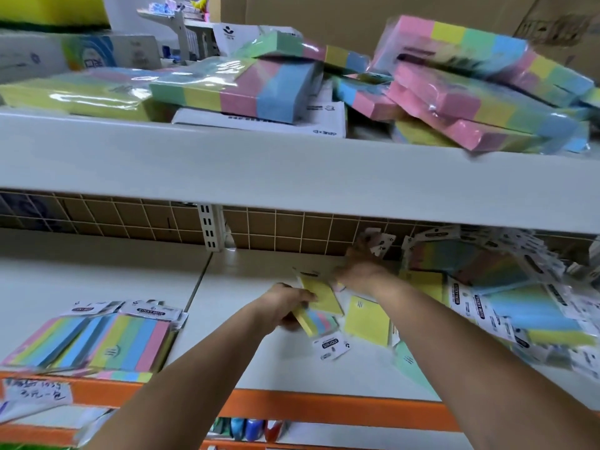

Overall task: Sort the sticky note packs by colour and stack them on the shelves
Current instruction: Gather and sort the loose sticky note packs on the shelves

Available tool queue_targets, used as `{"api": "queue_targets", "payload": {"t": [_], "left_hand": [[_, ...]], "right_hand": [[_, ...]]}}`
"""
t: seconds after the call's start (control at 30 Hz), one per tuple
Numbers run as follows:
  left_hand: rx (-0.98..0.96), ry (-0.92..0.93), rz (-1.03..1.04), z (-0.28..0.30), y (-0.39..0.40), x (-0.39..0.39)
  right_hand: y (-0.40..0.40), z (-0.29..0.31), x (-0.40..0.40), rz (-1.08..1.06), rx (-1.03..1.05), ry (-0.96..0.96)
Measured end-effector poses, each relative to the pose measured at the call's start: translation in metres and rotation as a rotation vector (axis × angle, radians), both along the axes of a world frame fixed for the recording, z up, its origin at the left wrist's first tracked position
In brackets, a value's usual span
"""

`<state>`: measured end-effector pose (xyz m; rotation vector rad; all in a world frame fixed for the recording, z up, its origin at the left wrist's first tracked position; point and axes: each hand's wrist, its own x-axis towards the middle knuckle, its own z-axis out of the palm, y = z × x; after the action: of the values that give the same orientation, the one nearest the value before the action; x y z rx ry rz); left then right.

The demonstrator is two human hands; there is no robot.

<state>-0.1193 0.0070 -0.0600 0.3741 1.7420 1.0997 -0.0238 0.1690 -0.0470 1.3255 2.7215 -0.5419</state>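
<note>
head view: left hand (282, 308) grips a striped pack (319, 319) mid-shelf, right hand (360, 271) fingers blurred, grasp unclear; a small stack (97, 339) sits at the lower shelf (253, 271) front-left edge, a jumbled heap (519, 303) right remains unsorted.

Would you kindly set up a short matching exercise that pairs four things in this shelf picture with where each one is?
Things:
1. left hand
2. right hand
3. tidy striped packs
4. large wrapped blocks

Places:
A. upper shelf
B. lower shelf, far left
C. reaching to the back of the lower shelf
D. gripping a striped pack at the lower shelf's middle

Pairs: 1-D, 2-C, 3-B, 4-A
</note>
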Motion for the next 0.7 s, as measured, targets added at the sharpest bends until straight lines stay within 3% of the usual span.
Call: {"api": "queue_targets", "payload": {"t": [0.2, 0.47, 0.7], "left_hand": [[0.05, -0.034, -0.009, 0.009, -0.005, 0.002], [0.056, 0.027, 0.144, 0.018, -0.018, -0.004], [0.055, 0.069, 0.157, 0.022, -0.036, -0.007]], "right_hand": [[0.007, -0.001, 0.01, -0.095, 0.105, 0.113], [0.003, -0.003, 0.013, -0.36, -0.008, 0.407], [0.011, 0.0, -0.011, -0.417, -0.029, 0.255]]}}
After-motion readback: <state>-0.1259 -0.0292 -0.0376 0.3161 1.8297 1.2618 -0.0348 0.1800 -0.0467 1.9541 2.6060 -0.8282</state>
